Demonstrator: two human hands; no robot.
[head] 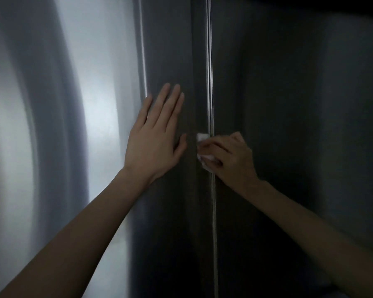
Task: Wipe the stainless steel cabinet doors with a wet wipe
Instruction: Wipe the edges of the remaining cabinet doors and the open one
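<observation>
Left hand (154, 143): lies flat on the middle cabinet door (170, 50), at 9 o'clock from the frame centre. The fingers are straight and close together, pointing toward 12 o'clock. The thumb is spread out toward 3 o'clock.
Right hand (230, 155): at 3 o'clock from the frame centre. The fingers are curled and pinch the wet wipe (208, 157).
Wet wipe: white and bunched, showing at the right hand's fingertips. It is pressed on the vertical edge strip (209, 61), just beside the left thumb at its 3 o'clock.
Vertical edge strip: a bright line from 12 o'clock to 6 o'clock, between the middle cabinet door and the right cabinet door (289, 104).
Right cabinet door: dark brushed steel. The right forearm crosses it from 4 o'clock.
Left cabinet panel (84, 82): at 9 o'clock, carrying a broad pale reflection.
Forearms: both bare, entering from the lower corners.
</observation>
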